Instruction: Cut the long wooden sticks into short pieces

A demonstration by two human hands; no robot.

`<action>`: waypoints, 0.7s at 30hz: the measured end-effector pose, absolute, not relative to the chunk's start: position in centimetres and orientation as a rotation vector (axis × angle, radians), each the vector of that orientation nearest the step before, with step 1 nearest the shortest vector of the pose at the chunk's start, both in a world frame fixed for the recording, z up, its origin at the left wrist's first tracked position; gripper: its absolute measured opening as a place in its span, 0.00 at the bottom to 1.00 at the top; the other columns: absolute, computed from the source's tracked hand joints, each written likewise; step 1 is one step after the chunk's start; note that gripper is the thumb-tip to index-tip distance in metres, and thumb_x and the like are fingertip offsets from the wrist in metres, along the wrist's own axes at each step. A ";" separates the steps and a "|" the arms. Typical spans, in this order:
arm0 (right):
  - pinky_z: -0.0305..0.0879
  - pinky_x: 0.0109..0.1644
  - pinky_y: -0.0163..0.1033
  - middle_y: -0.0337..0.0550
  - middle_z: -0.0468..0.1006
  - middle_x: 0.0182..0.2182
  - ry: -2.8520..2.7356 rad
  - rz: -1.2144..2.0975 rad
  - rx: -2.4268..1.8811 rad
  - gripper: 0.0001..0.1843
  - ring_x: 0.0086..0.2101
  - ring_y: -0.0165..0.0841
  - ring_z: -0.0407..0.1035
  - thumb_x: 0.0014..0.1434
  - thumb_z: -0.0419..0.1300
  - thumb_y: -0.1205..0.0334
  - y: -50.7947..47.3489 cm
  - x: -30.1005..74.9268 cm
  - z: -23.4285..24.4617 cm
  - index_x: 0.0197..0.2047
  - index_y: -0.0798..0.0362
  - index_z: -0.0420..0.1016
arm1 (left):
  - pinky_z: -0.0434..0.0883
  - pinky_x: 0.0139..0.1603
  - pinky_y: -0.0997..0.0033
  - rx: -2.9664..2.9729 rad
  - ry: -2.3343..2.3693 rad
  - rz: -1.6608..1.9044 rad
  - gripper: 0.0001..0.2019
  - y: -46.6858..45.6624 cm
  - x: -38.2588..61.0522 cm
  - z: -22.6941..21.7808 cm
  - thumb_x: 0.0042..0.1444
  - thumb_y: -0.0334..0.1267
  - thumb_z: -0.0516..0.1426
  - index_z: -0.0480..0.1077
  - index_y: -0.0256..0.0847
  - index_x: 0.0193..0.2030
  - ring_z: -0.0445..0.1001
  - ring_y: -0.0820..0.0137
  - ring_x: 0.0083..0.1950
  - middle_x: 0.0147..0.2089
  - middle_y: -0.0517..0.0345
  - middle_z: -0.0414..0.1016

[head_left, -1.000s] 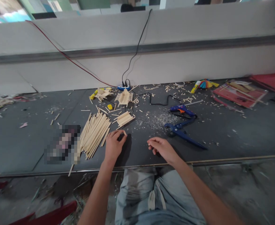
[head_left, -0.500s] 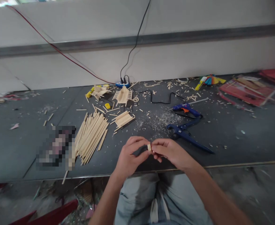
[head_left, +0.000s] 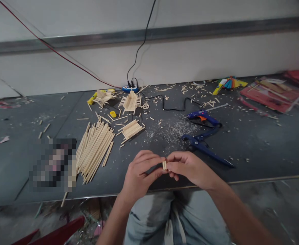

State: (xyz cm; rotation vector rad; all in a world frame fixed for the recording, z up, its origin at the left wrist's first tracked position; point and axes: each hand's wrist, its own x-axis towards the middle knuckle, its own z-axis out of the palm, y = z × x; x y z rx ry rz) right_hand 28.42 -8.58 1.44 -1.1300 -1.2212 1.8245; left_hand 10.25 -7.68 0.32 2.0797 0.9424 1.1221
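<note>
Both my hands meet over the front edge of the dark table, around a few short pieces of wooden stick [head_left: 164, 165] held side by side. My left hand [head_left: 140, 173] pinches them from the left between thumb and fingers. From the right, the thumb and fingers of my right hand [head_left: 187, 167] close on the same pieces and partly hide them. Beyond my hands lies a small stick-built tray-like piece [head_left: 131, 130]. A blue hot glue gun [head_left: 204, 117] and a blue hand cutter [head_left: 205, 147] rest to the right of it.
A pile of long wooden sticks [head_left: 95, 151] lies on the left beside a blurred-out object [head_left: 53, 163]. Two stick models [head_left: 131, 102] stand near a blue power socket [head_left: 130, 88]. Black cable [head_left: 175, 109], stick scraps and red sheets [head_left: 269, 95] occupy the back and right.
The view has shifted slightly, so the table's things sit a little farther left. My hands still grip the short stick pieces, which now face the camera at a slightly different angle.
</note>
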 end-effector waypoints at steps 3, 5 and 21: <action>0.58 0.24 0.33 0.38 0.70 0.20 -1.256 1.830 -1.139 0.06 0.21 0.26 0.61 0.51 0.59 0.60 -8.5 28.4 1.7 0.28 0.53 0.74 | 0.69 0.43 0.64 2.090 0.958 1.106 0.12 -7.7 10.2 0.5 0.46 0.35 0.62 0.73 0.43 0.41 0.70 0.68 0.39 0.34 0.55 0.76; 0.59 0.24 0.33 0.38 0.70 0.20 -1.269 1.836 -1.135 0.06 0.21 0.26 0.62 0.51 0.59 0.60 -8.5 28.4 1.9 0.28 0.53 0.74 | 0.69 0.42 0.65 2.100 0.958 1.103 0.12 -7.7 10.1 0.6 0.46 0.35 0.62 0.73 0.43 0.41 0.70 0.68 0.38 0.34 0.55 0.76; 0.59 0.25 0.29 0.36 0.69 0.21 -1.330 1.885 -1.172 0.07 0.22 0.24 0.61 0.52 0.57 0.60 -8.6 27.9 3.2 0.29 0.55 0.71 | 0.69 0.41 0.69 2.115 0.928 1.142 0.12 -8.1 9.5 1.3 0.45 0.31 0.62 0.73 0.41 0.39 0.69 0.70 0.38 0.34 0.56 0.76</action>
